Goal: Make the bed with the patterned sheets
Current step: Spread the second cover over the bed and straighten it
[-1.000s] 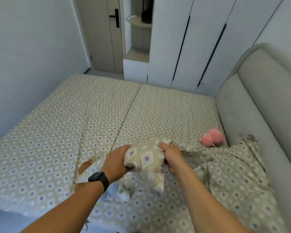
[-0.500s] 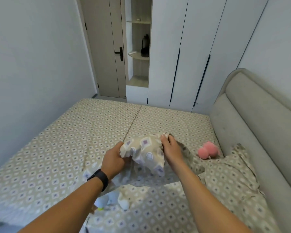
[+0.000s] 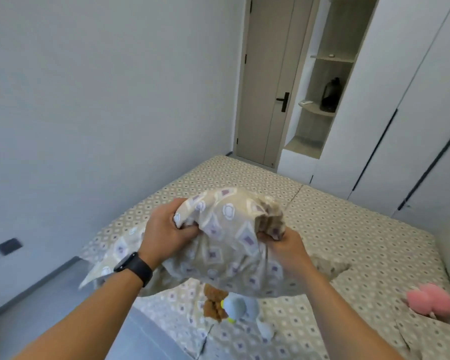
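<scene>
Gripping a bunched patterned cloth with both hands, raised above the bed. Left hand, black watch at the wrist, fingers curled tight round one gathered edge. Right hand clenched on the other gathered edge, a crumpled wad of fabric poking up over the knuckles. Between the two fists, stretched in a hump; below them, hanging loose and draping toward the near side of the bed, blurred at the lower left corner. On the bed itself, a fitted sheet in the same beige diamond print, spread flat. Under the hanging cloth, lying on the bed: a brown plush toy touching a pale blue plush toy. Near the right edge of the bed, a pink plush toy. Beyond the far end of the bed, a closed door and open shelves holding a dark jug.
</scene>
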Demonstrator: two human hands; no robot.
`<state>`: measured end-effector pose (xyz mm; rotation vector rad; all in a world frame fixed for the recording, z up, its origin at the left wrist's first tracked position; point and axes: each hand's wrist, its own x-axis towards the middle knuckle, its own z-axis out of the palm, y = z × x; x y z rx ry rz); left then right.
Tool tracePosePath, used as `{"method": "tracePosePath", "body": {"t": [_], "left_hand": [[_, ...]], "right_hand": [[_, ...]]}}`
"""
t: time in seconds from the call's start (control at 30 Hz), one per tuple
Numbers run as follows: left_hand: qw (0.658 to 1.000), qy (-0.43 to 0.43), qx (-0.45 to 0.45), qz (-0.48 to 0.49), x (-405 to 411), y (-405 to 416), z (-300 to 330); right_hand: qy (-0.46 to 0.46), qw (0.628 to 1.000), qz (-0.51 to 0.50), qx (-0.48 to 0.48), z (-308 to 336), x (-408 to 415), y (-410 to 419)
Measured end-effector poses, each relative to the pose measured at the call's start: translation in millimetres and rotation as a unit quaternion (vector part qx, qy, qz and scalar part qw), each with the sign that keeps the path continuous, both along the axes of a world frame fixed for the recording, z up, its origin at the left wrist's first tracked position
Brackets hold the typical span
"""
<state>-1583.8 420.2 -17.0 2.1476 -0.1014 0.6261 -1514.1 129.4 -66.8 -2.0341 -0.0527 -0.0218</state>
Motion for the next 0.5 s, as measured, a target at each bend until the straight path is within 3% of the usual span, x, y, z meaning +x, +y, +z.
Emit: {"method": "tracePosePath", "body": {"t": [0.1,0.2,0.37,0.5], "left_hand": [[0.987,-0.025,0.065,0.143,-8.6,89.2,-7.9],[0.963,0.029,-0.007,0.269,-29.8,209.3,-31.7],[0.916,0.179,-0.189,0.306,-39.6,320.4,-60.8],[0.878,0.18,-0.373,0.24,-22.3,387.2,-82.2]], "right_hand": [[-0.01,0.998,-0.004,0.066,2.5,1.1,103.2],[0.026,0.995,0.036,0.084,7.6,5.1,224.6],[0.068,0.987,0.069,0.128,12.0,16.7,342.7],[0.134,0.97,0.071,0.19,3.2,52.4,423.0]]}}
